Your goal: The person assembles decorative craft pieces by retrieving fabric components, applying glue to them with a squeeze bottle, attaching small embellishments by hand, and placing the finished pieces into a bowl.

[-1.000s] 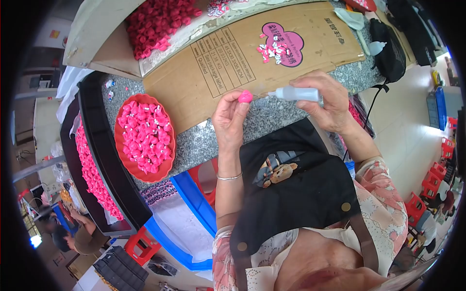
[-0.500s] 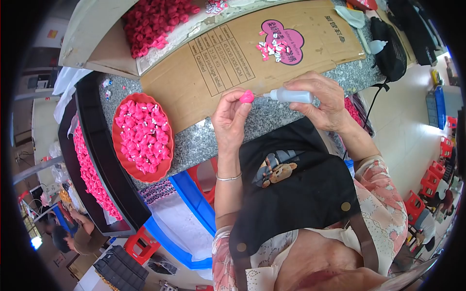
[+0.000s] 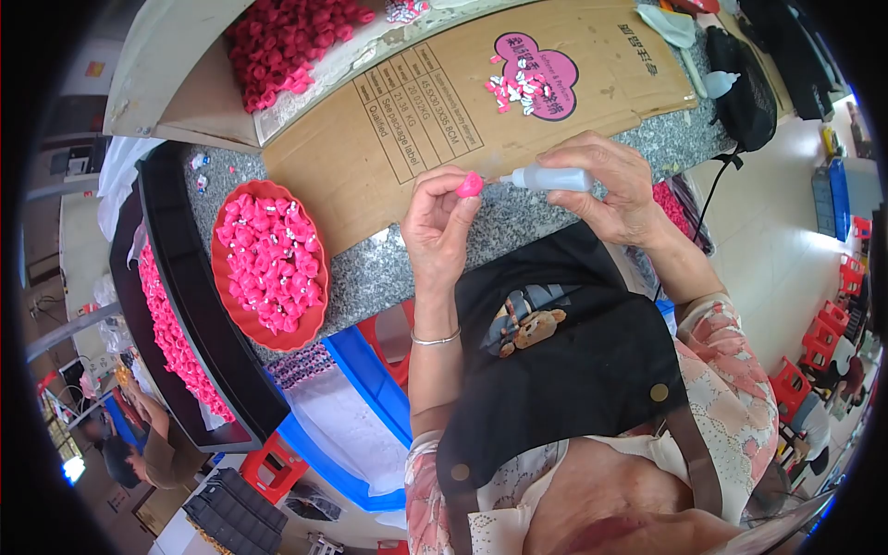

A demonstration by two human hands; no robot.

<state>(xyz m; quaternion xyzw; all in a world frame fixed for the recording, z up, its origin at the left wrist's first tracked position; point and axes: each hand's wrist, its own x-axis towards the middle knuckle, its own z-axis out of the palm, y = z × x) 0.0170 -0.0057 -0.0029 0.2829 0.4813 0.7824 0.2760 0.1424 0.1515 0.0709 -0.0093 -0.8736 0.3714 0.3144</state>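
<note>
Between the thumb and fingers of my left hand [image 3: 437, 222] is a small pink rounded piece [image 3: 470, 185]. My right hand [image 3: 610, 185] grips a translucent squeeze bottle [image 3: 555, 179] lying level, its thin nozzle pointing left with the tip right at the pink piece. Both hands are over the near edge of a flattened cardboard sheet [image 3: 370, 176]. Beyond them on the sheet lies a little heap of small pink and white pieces [image 3: 520, 91], on a printed pink flower shape. To the left, a red scalloped bowl [image 3: 322, 319] holds many pink pieces with small white bits on them.
A bin [image 3: 185, 129] of darker pink pieces stands at the back left. Beside the bowl is a black tray [image 3: 199, 319] with more pink pieces. A blue-rimmed crate [image 3: 365, 388] sits below the table edge. A black bag [image 3: 745, 97] lies at the right end.
The bottle and my right hand have shifted very slightly left. My left hand still holds the pink piece in nearly the same place.
</note>
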